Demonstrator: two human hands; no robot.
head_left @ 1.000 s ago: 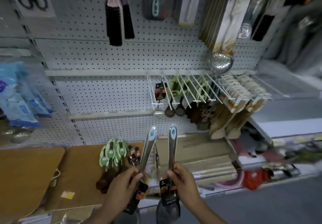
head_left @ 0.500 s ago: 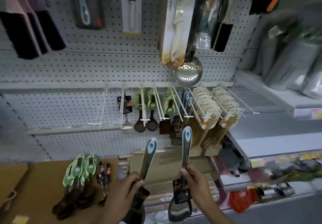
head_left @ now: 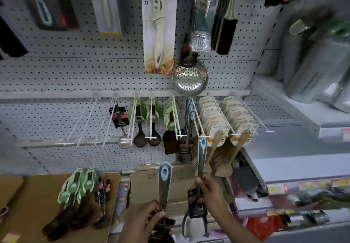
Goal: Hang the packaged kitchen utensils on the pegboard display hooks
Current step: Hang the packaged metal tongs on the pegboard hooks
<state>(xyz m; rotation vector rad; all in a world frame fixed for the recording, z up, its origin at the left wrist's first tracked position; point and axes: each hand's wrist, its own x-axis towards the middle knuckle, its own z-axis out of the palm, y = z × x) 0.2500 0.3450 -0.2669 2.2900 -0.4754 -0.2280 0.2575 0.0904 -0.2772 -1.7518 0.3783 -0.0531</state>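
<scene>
Spatula (head_left: pixel 201 159) in the right hand (head_left: pixel 210 191) is held upright, its long axis running almost straight up from the fingers (head_left: pixel 200 183), which are curled round the lower handle just above the dark label card. Its blue hang-hole end is seen directly above the fingers, just beside the tip of the display hook (head_left: pixel 197 121) that already carries matching blue-ended utensils (whether the hole touches the hook tip cannot be told). A second spatula (head_left: pixel 165 182) is gripped by the left hand (head_left: pixel 145 218), fingers wrapped round its handle; its blue end is lower and well to the left of that hook. The right hand is judged nearer, so the hole would have to be brought onto the hook tip and slid back toward the pegboard (head_left: pixel 75 72).
</scene>
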